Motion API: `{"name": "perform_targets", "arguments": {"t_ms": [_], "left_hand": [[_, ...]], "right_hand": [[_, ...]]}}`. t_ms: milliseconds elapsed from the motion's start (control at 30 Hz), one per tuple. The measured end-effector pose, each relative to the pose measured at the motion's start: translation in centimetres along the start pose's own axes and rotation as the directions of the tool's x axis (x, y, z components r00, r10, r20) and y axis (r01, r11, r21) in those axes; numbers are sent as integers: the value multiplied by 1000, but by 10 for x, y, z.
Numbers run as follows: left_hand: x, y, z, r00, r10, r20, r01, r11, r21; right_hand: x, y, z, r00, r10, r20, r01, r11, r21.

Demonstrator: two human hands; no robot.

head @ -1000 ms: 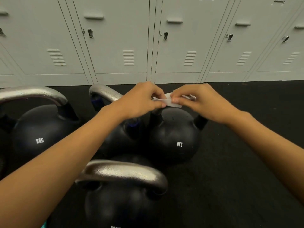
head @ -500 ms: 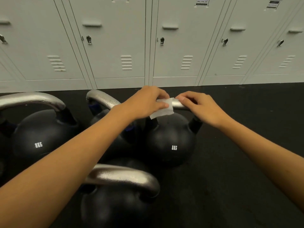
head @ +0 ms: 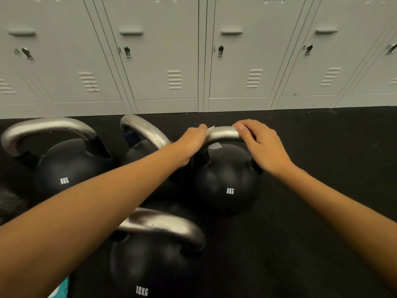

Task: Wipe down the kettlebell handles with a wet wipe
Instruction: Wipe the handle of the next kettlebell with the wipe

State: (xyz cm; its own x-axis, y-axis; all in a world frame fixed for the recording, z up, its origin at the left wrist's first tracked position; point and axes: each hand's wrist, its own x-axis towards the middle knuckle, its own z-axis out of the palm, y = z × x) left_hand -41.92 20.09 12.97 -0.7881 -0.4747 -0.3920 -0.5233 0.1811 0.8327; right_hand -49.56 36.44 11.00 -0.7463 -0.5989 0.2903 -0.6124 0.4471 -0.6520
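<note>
On the black floor by the grey lockers, both your hands are on one kettlebell.
Your left hand curls around the white wet wipe on the silver metal handle of the round black 8KG kettlebell. Your right hand grips the handle's other end.
</note>
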Motion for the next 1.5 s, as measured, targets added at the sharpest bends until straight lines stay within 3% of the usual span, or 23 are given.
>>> {"name": "perform_targets", "arguments": {"t_ms": [200,333,500,667,733,800,933,1067,1200,1267,1333,1500], "left_hand": [[5,-9,14,976,-206,-71,176,937,-300],[3,-2,30,976,-161,-146,106,940,-325],[-4,6,49,952,-80,-297,10,973,-229],[3,-4,44,933,-256,-251,131,895,-427],[0,-3,40,950,-221,-221,123,915,-385],[-4,1,44,950,-101,-295,27,969,-245],[-15,2,67,889,141,-436,-189,980,-69],[-19,-1,80,884,93,-459,-184,970,-159],[-6,4,69,879,-185,-439,-22,904,-427],[-2,5,61,885,-252,-393,51,889,-455],[-6,8,62,890,-224,-396,53,916,-397],[-25,12,84,905,6,-424,-123,961,-248]], "right_hand": [[-1,5,5,1000,-10,-12,10,1000,-12],[0,6,6,999,-19,-29,18,999,-34],[-2,4,8,998,-30,-49,28,999,-40],[-3,2,6,999,-20,-44,18,999,-38],[-3,3,7,999,-17,-43,16,999,-38],[-3,3,7,999,-27,-47,26,999,-40],[-3,5,8,998,-42,-57,39,998,-44],[-3,5,8,997,-41,-59,39,998,-43],[-3,4,7,998,-35,-51,32,999,-42],[-3,5,8,998,-31,-47,29,999,-45],[-3,6,8,998,-31,-49,29,999,-44],[-3,7,7,997,-53,-55,51,998,-33]]}}
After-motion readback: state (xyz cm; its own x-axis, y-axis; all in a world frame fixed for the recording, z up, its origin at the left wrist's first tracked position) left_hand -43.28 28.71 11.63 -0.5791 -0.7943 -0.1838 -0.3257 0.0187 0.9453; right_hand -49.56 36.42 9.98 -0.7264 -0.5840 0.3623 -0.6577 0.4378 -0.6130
